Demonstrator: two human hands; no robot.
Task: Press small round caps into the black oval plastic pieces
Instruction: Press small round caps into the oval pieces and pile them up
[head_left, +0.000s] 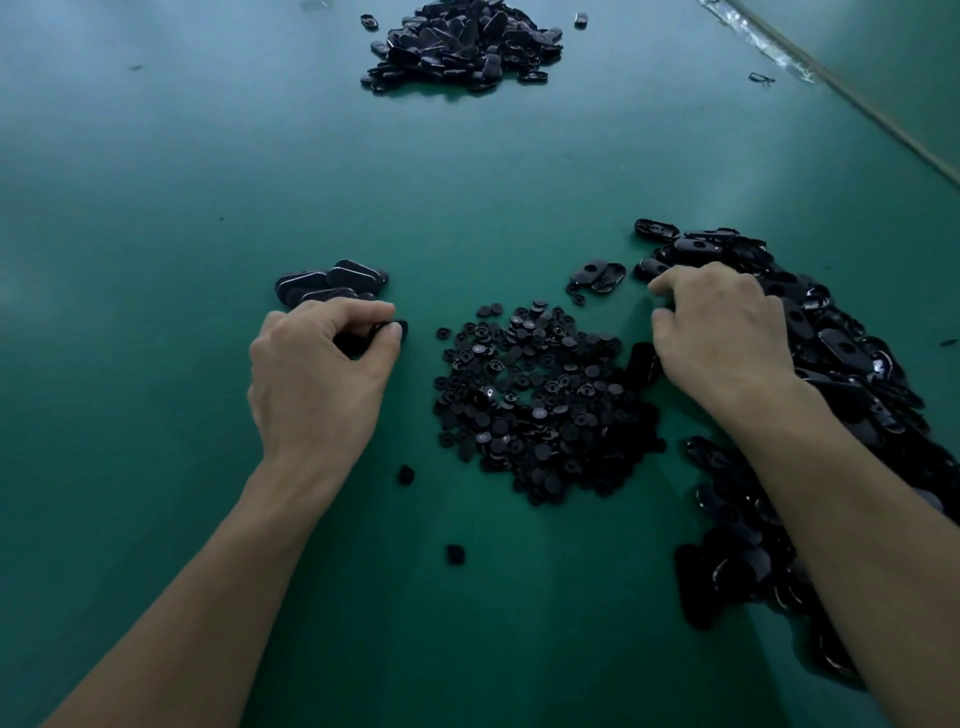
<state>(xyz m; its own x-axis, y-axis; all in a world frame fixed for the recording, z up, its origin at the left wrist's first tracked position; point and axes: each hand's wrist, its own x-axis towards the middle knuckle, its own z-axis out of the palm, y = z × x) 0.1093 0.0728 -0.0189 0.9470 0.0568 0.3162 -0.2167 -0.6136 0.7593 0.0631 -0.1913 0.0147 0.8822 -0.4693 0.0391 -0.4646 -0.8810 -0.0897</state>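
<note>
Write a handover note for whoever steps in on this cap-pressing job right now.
The left hand pinches a small black plastic piece over the green table; which kind is unclear.
The right hand has its fingers curled at the edge of the big pile of black oval plastic pieces; whether it grips one is unclear.
The heap of small round black caps lies between the hands.
Probably done: the small stack of ovals beyond the left hand. The far heap is unclear.
Left: nearly all of the big pile.
</note>
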